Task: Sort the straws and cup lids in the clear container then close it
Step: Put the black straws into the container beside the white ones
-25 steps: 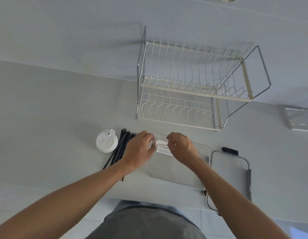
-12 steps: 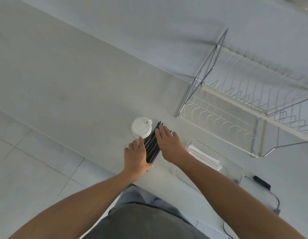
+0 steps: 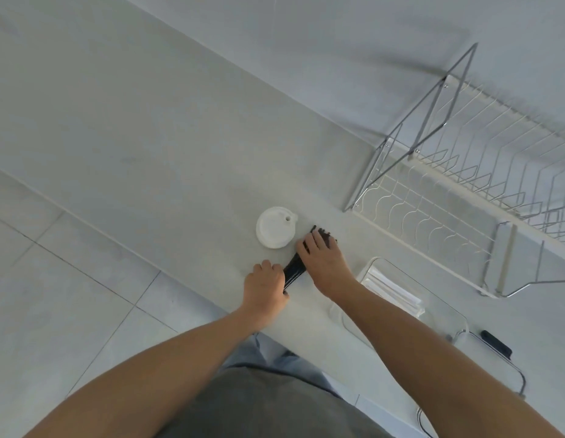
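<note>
Now black straws (image 3: pixel 294 270) lie btwn left hand (image 3: pixel 266 289) & right hand (image 3: pixel 323 260).

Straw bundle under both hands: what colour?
Black; the thin plastic straws show clearest in the head view, between both hands.

A pale grey surface (image 3: pixel 154 128) runs diagonally below a plain light wall (image 3: pixel 354 30). A two-tier wire dish rack (image 3: pixel 458 184) stands on it at the right, against the wall. Large pale floor tiles (image 3: pixel 53 295) with thin dark joints fill the lower left.
</note>
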